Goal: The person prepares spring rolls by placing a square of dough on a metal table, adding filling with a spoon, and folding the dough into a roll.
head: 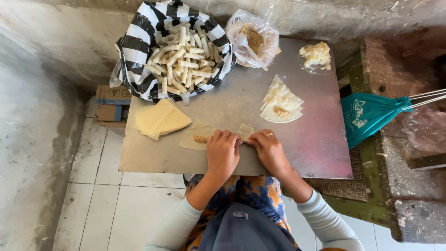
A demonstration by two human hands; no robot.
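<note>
While both sets of fingers (pixel 241 138) press closed on a pastry wrapper (pixel 218 135) near the table's (pixel 320 153) front edge, the striped bag (pixel 134 46) behind holds rolled pieces (pixel 183 58), with bare metal at right.

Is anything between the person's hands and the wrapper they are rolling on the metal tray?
Nothing visible. The left hand and right hand both rest directly on the wrapper, fingers pressing it against the metal tray. The stack of wrappers lies apart, to the left.
</note>
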